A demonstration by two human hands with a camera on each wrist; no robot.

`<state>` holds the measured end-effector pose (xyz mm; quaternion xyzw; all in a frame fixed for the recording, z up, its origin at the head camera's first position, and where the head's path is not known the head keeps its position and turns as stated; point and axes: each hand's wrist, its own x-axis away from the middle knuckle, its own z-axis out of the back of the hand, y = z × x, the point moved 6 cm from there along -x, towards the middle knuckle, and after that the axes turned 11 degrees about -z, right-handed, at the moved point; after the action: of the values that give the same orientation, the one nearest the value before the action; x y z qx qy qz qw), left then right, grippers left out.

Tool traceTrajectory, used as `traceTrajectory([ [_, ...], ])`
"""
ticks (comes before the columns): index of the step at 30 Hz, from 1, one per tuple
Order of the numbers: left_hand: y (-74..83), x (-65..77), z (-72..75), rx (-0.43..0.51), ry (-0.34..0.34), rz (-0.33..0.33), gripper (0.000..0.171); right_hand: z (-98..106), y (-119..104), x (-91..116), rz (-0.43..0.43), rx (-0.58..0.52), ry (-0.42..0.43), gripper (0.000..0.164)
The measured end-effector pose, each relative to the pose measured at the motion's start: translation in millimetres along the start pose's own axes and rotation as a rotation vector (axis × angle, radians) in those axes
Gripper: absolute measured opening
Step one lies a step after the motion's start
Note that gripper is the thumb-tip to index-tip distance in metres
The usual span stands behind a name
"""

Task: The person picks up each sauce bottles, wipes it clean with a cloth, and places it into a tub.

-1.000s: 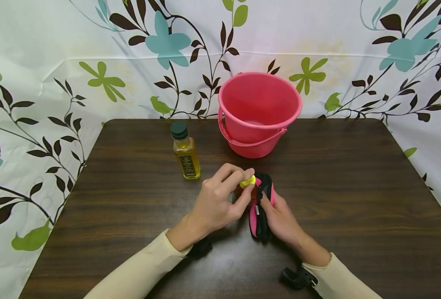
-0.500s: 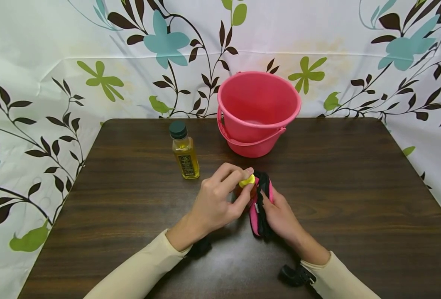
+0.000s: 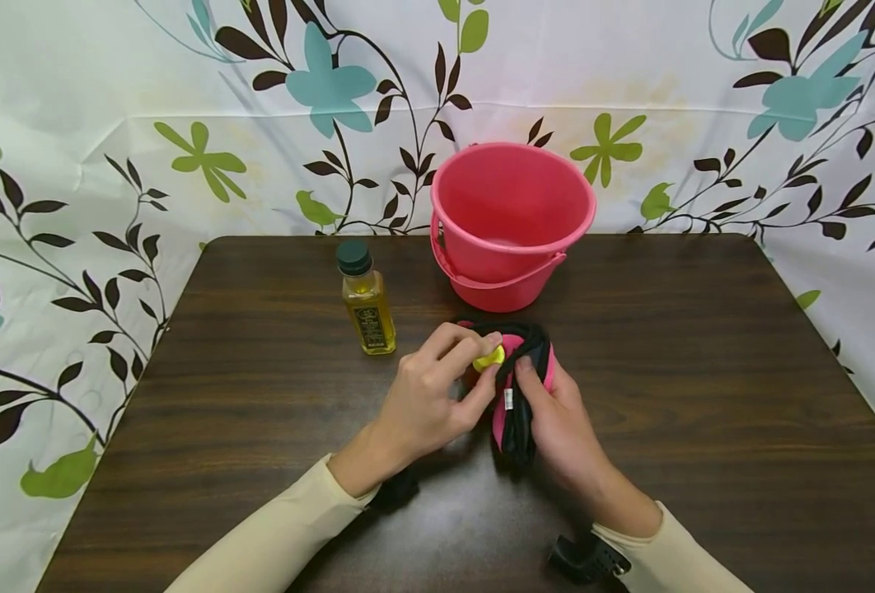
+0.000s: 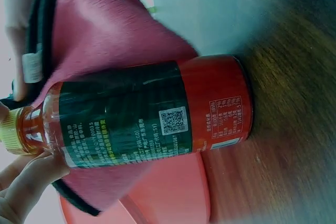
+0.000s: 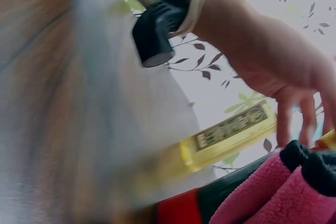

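Note:
My left hand [image 3: 437,391] pinches the yellow cap [image 3: 489,358] of a bottle, whose body the hand mostly hides in the head view. In the left wrist view that bottle [image 4: 123,116] shows red with a dark green printed label and a QR code; its base is at the wood surface. My right hand [image 3: 567,428] grips a pink cloth [image 4: 100,24] with black edging and a small white tag. Folded, the cloth lies around the bottle's side, just right of my left fingers. The right wrist view shows its fuzzy pink face [image 5: 268,192] against the bottle.
A small oil bottle [image 3: 371,321] with a dark green cap stands on the brown table [image 3: 704,371], left of the hands. Behind them is a pink bucket [image 3: 482,268], its handle hanging down in front. A patterned sheet [image 3: 259,181] hangs at the back.
My right hand has turned the cloth and spread it further round the bottle's far side, its top edge now reaching farther left. My left hand keeps its hold on the cap.

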<state>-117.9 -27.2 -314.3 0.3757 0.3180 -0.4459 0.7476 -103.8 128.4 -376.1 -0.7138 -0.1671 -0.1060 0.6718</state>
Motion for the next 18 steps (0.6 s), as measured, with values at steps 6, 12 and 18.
traceTrajectory([
  [6, -0.3, -0.2, 1.5, -0.014, 0.003, -0.019, 0.031, -3.4, -25.0, 11.7, 0.109, -0.027, -0.019, 0.033],
  [12, -0.5, -0.9, 1.8, -0.029, 0.004, -0.029, 0.032, -3.4, -46.6, 23.6, 0.185, -0.066, 0.026, 0.027],
  [18, 1.4, -2.4, -0.1, -0.062, -0.005, -0.038, 0.030, 4.7, -57.0, 33.7, 0.256, -0.051, 0.100, 0.023],
])
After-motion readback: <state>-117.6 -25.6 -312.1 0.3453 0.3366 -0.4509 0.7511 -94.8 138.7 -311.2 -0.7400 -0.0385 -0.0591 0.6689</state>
